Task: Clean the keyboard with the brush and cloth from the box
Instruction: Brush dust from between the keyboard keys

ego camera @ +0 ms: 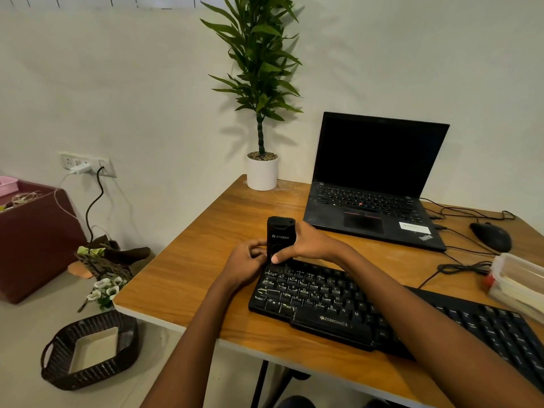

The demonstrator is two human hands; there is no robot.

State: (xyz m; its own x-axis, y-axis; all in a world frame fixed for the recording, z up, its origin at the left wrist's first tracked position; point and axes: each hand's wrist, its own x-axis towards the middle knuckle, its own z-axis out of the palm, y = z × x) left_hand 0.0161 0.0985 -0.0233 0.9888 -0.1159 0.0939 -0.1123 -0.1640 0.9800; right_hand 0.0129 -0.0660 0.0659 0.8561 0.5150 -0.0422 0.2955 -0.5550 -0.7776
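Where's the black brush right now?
Head view, centre: the brush stands upright on the far-left corner of the keyboard, held by the left hand and right hand, near the laptop.

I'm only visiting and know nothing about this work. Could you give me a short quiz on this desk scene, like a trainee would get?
1. True or false: the laptop screen is lit.
2. The right hand grips the black brush tool. Where on the keyboard does its lower end sit? A) far left corner B) space bar C) number pad
3. Fill in: the white pot holds a ____.

Key: 1 false; 2 A; 3 plant.
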